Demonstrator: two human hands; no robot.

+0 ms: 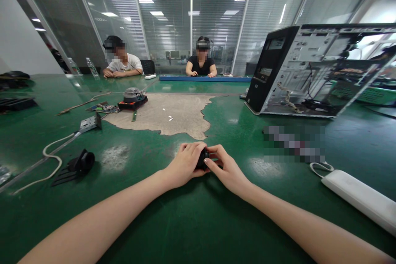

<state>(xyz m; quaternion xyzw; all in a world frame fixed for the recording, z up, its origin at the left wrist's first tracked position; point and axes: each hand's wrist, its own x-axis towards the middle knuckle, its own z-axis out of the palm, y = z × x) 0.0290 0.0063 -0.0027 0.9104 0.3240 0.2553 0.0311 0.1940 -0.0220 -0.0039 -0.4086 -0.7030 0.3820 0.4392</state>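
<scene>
One black part (201, 160) sits just below the centre of the frame, clamped between two hands: the left hand (188, 161) wraps over its left side, while the fingers of the right hand (223, 165) pinch its right side. One black bracket (81, 162) lies at the lower left, one metal box (89, 123) above it with one pale cable (53, 156) beside it. At the upper left are one cooler (133, 97), one circuit board (107, 107) and two bottles (92, 68). Three white scraps (170, 119) lie on one ragged grey patch (167, 113) in the middle. One open computer case (297, 72) stands at the upper right; one white power strip (359, 200) lies at the lower right. The tabletop (198, 222) is glossy green with worn pale spots. Two people (123, 64) sit at the far side, before a wall of glass panels (167, 16) with blinds and reflected ceiling lights.
</scene>
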